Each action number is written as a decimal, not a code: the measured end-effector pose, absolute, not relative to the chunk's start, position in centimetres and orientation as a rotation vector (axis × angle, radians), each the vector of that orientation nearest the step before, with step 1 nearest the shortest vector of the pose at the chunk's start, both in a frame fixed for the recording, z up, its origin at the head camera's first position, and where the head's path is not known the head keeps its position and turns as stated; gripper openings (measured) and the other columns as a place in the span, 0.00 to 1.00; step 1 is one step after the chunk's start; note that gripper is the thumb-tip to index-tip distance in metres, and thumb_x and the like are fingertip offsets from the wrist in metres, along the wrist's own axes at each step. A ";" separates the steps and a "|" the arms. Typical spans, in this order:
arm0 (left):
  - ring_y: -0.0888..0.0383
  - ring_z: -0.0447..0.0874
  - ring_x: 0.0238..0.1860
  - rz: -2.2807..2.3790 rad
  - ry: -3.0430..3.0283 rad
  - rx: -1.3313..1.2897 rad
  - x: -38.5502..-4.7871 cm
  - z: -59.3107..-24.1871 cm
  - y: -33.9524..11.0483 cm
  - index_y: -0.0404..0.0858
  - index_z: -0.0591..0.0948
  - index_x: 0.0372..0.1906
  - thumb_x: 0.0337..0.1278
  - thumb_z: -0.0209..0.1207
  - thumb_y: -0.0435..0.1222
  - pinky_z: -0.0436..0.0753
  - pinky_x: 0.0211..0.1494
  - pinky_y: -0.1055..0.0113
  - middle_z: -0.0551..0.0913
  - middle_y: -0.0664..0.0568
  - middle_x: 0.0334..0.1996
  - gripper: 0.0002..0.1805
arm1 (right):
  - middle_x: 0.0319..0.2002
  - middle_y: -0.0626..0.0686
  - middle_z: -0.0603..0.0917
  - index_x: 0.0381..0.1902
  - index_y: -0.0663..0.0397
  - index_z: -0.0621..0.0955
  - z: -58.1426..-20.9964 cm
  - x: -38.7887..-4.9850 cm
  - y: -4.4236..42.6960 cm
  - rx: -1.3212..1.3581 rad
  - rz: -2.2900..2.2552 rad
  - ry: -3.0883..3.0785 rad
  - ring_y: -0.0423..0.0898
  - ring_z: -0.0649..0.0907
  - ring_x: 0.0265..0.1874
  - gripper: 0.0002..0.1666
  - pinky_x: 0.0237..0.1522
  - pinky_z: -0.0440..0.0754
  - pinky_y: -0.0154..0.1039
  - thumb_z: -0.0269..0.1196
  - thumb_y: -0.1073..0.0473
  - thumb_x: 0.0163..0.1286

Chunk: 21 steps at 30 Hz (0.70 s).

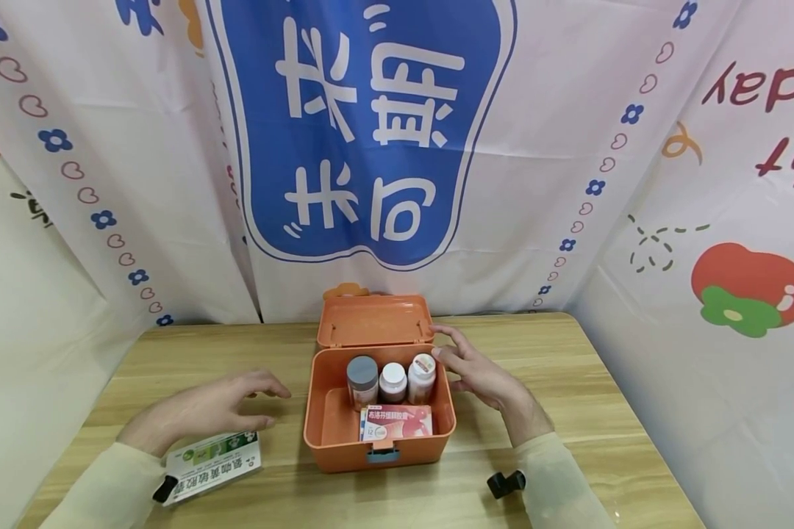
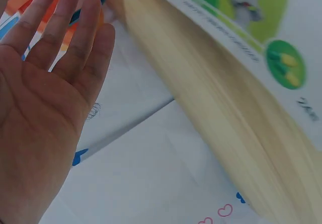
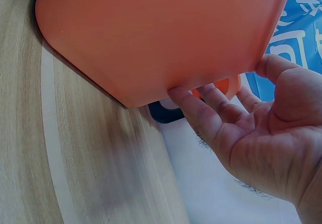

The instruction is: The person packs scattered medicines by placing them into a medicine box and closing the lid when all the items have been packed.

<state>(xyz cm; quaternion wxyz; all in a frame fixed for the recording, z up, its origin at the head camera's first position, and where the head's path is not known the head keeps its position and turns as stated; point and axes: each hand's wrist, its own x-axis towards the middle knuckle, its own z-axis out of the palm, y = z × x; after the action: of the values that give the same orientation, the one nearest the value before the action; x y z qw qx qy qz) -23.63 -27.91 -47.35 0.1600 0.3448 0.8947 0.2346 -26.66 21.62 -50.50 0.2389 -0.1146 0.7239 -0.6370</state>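
An orange lidded box [image 1: 337, 459] stands on the table, its lid [image 1: 373, 322] tipped back. Inside are a grey-capped jar [image 1: 362, 375], a white bottle [image 1: 393, 383], another white bottle [image 1: 422, 378] and a pink-and-white medicine carton [image 1: 400, 424]. My right hand [image 1: 479, 375] is at the back right corner; in the right wrist view its fingertips touch the box wall [image 3: 161, 38], the fingers loosely bent. Left of the box my left hand [image 1: 228, 402] hovers with relaxed fingers, holding nothing. Below it lies a white-and-green medicine carton [image 1: 218, 459], partly hidden by the left forearm.
The wooden table [image 1: 542, 382] ends at a printed cloth backdrop [image 1: 523, 206] behind the box. More printed cloth [image 1: 734, 382] hangs along the right side. A blue latch [image 1: 383, 455] is on the box's front. Black wrist straps show on both sleeves.
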 end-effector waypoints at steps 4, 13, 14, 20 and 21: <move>0.47 0.92 0.66 0.676 2.526 1.002 -23.4 -48.1 -28.4 0.52 0.90 0.65 0.76 0.77 0.50 0.93 0.72 0.44 0.90 0.58 0.64 0.20 | 0.87 0.69 0.72 0.97 0.37 0.53 -50.6 -26.7 21.6 -0.314 -1.742 1.983 0.67 0.73 0.88 0.40 0.76 0.90 0.63 0.53 0.44 0.99; 0.58 0.87 0.65 0.606 2.545 1.094 -23.0 -49.2 -29.3 0.57 0.91 0.60 0.64 0.84 0.52 0.92 0.71 0.51 0.89 0.62 0.62 0.22 | 0.87 0.69 0.72 0.97 0.37 0.53 -50.5 -26.7 21.6 -0.311 -1.738 1.985 0.67 0.74 0.88 0.40 0.76 0.90 0.63 0.54 0.44 0.98; 0.58 0.87 0.65 0.608 2.540 1.090 -22.9 -49.3 -29.4 0.57 0.91 0.60 0.62 0.85 0.52 0.92 0.71 0.52 0.89 0.63 0.62 0.23 | 0.87 0.69 0.72 0.97 0.37 0.53 -50.5 -26.6 21.6 -0.310 -1.739 1.983 0.67 0.74 0.88 0.40 0.76 0.90 0.63 0.54 0.44 0.98; 0.62 0.81 0.63 0.590 2.502 1.024 -22.4 -49.6 -29.7 0.61 0.88 0.56 0.54 0.88 0.52 0.87 0.68 0.60 0.85 0.65 0.61 0.27 | 0.87 0.70 0.71 0.97 0.38 0.53 -50.3 -26.5 21.5 -0.306 -1.749 1.979 0.68 0.73 0.88 0.40 0.76 0.90 0.64 0.54 0.45 0.98; 0.62 0.80 0.63 0.587 2.497 1.014 -22.3 -49.7 -29.7 0.62 0.88 0.55 0.53 0.89 0.52 0.86 0.67 0.62 0.84 0.65 0.61 0.26 | 0.87 0.70 0.71 0.97 0.38 0.53 -50.3 -26.5 21.5 -0.306 -1.748 1.978 0.69 0.73 0.89 0.40 0.76 0.90 0.64 0.54 0.45 0.99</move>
<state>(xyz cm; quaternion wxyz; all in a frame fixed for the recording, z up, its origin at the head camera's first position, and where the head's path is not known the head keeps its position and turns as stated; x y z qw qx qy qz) -22.30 -29.73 -49.68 0.1905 0.3609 0.8888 0.2089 -26.54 21.54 -50.30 0.2395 -0.1118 0.7227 -0.6386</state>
